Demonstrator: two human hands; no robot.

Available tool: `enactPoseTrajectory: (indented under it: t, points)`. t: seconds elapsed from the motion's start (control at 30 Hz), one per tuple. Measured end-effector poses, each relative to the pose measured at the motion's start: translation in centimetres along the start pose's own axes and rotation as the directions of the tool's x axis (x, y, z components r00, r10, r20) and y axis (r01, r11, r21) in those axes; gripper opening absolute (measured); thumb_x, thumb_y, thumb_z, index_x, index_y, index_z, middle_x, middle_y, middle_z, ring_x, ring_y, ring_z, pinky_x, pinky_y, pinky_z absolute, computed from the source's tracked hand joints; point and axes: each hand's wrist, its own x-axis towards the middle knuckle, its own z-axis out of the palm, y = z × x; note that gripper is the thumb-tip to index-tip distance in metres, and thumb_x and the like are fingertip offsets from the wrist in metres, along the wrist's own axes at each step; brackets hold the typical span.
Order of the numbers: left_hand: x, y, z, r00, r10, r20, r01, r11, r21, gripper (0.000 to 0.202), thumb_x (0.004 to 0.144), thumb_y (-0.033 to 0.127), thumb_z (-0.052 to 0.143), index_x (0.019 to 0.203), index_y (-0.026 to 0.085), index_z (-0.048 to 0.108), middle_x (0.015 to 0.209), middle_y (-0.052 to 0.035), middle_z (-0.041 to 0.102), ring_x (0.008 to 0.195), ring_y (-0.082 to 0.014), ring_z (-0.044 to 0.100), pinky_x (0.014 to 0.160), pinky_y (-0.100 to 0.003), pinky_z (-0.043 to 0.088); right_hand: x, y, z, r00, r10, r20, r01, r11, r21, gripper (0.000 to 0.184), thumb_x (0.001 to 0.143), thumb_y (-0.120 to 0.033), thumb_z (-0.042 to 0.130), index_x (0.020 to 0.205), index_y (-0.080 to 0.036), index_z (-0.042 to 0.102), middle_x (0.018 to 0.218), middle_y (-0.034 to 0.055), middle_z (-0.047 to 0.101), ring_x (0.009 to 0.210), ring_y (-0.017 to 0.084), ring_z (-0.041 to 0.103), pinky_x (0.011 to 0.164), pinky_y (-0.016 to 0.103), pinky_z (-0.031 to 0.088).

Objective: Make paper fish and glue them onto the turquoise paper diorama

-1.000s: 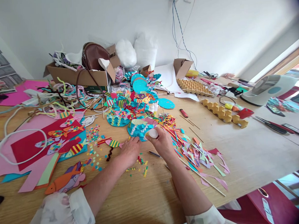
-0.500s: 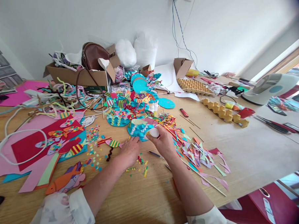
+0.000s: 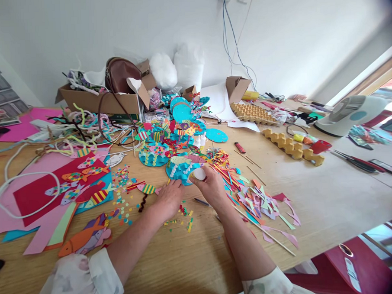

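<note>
A small white bottle (image 3: pixel 199 174), its round base toward me, is gripped in my right hand (image 3: pixel 214 187). It tilts over the near right edge of a turquoise disc (image 3: pixel 181 179) that carries wavy turquoise pieces, white beads and paper fish. My left hand (image 3: pixel 169 199) lies low with its fingers stretched toward the disc's near edge; whether the fingertips press on it is hard to see. Left of that hand are a green-and-yellow striped paper fish (image 3: pixel 148 189) and a dark curly strip (image 3: pixel 142 203).
Paper scraps (image 3: pixel 263 200) and thin sticks (image 3: pixel 255 175) lie to the right, with a red cutter (image 3: pixel 239 147) behind. Egg-carton strips (image 3: pixel 291 148) and scissors (image 3: pixel 359 162) are farther right. Coloured sheets (image 3: pixel 29 193) and paper fish cover the left; a cardboard box (image 3: pixel 99 103) stands behind.
The view has shifted very slightly. My right hand keeps the bottle at the disc's edge, and my left hand stays in nearly the same place.
</note>
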Motion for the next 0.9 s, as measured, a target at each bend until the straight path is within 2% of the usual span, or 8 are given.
enactPoseTrajectory:
  t: [0.1, 0.5, 0.9]
  points:
    - [-0.01, 0.08, -0.10, 1.000, -0.007, 0.003, 0.007, 1.000, -0.001, 0.035, 0.082, 0.004, 0.032, 0.108, 0.011, 0.054, 0.115, -0.0130, 0.054, 0.105, -0.0240, 0.049, 0.081, -0.035, 0.041, 0.05, 0.04, -0.01, 1.000, 0.005, 0.021, -0.005, 1.000, 0.001, 0.018, 0.068, -0.032, 0.062, 0.065, -0.020, 0.049, 0.062, -0.0012, 0.053, 0.058, 0.015, 0.046, 0.053, 0.024, 0.029]
    - [-0.09, 0.05, -0.25, 1.000, -0.003, 0.013, 0.003, 1.000, -0.008, 0.037, 0.081, 0.002, 0.032, 0.109, 0.012, 0.054, 0.117, -0.0126, 0.053, 0.108, -0.0239, 0.047, 0.084, -0.036, 0.040, 0.00, 0.15, -0.18, 0.999, 0.028, -0.015, -0.027, 0.999, 0.043, 0.019, 0.067, -0.035, 0.062, 0.064, -0.020, 0.049, 0.059, -0.0018, 0.052, 0.056, 0.014, 0.046, 0.051, 0.023, 0.030]
    - [-0.17, 0.10, -0.27, 1.000, -0.014, 0.015, 0.014, 1.000, -0.015, 0.037, 0.080, 0.002, 0.034, 0.109, 0.014, 0.054, 0.117, -0.0112, 0.053, 0.107, -0.0222, 0.047, 0.082, -0.034, 0.040, -0.11, 0.33, 0.16, 1.000, 0.013, -0.017, -0.013, 1.000, 0.014, 0.020, 0.067, -0.035, 0.062, 0.064, -0.020, 0.048, 0.060, -0.0019, 0.052, 0.057, 0.014, 0.046, 0.052, 0.023, 0.029]
